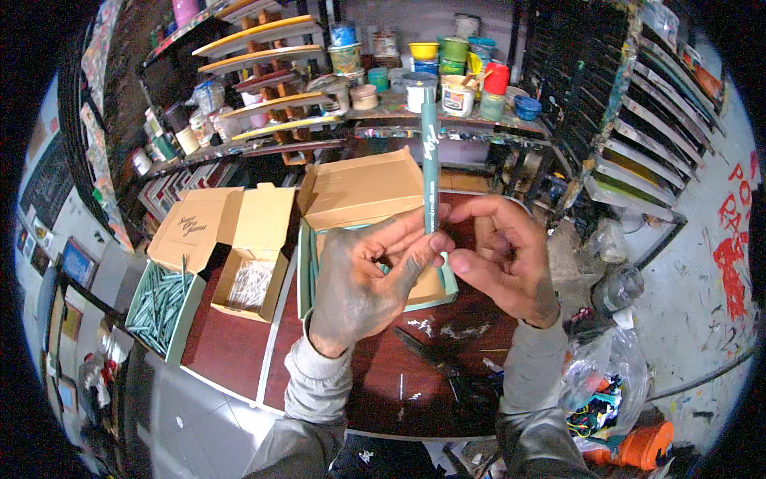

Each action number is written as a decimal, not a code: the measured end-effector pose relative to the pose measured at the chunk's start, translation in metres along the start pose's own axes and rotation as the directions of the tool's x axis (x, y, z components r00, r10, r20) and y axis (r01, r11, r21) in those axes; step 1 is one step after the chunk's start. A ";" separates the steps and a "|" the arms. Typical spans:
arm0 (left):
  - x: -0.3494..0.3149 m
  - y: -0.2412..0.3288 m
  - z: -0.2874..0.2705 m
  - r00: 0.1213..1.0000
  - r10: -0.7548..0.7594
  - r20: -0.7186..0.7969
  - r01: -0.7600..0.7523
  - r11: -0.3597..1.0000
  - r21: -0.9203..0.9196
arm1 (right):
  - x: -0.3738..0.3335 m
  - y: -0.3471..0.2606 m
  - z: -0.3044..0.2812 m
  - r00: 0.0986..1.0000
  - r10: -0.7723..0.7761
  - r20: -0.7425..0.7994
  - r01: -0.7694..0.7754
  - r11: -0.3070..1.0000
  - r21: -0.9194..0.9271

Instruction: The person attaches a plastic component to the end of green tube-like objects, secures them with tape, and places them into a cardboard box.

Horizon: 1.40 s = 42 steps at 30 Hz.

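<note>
Dark green pen [431, 156]: held above the worktop [227, 355]; long axis near upright; printed barrel rising from the fingers
Left hand [351, 275]: nearer; fingers pinching the lower barrel
Right hand [511, 255]: just right of the lower end; thumb and forefinger parted; contact unclear
Open cardboard box [363, 188]: behind both hands

Above the fingers [476, 270], the upright pen [431, 156] blocked passage; beyond them, a raised box lid [359, 188] did; below, bare tabletop [369, 371] left room beside a black tool [429, 354]
</note>
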<state>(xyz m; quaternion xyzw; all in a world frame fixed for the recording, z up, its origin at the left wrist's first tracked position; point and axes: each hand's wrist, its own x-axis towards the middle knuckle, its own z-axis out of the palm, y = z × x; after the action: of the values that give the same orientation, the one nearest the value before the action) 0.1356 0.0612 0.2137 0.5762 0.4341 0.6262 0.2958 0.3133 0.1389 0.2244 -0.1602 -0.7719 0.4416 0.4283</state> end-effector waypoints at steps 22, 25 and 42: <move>-0.012 0.001 0.041 0.962 0.150 0.226 -0.230 0.893 0.387 | -0.006 0.008 -0.022 0.955 0.082 -0.285 -0.053 0.993 0.109; -0.015 0.008 0.041 0.988 0.064 0.144 -0.107 0.944 0.311 | -0.004 0.006 -0.021 0.971 0.140 -0.193 -0.087 0.962 0.259; -0.010 0.004 0.054 0.974 -0.041 0.221 0.049 0.998 -0.035 | -0.002 0.002 -0.034 0.988 0.153 -0.029 -0.132 0.921 0.367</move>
<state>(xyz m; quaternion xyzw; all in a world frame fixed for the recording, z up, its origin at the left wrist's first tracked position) 0.1908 0.0621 0.2104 0.6260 0.3990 0.5601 0.3676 0.3414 0.1574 0.2296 -0.1462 -0.6507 0.6020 0.4391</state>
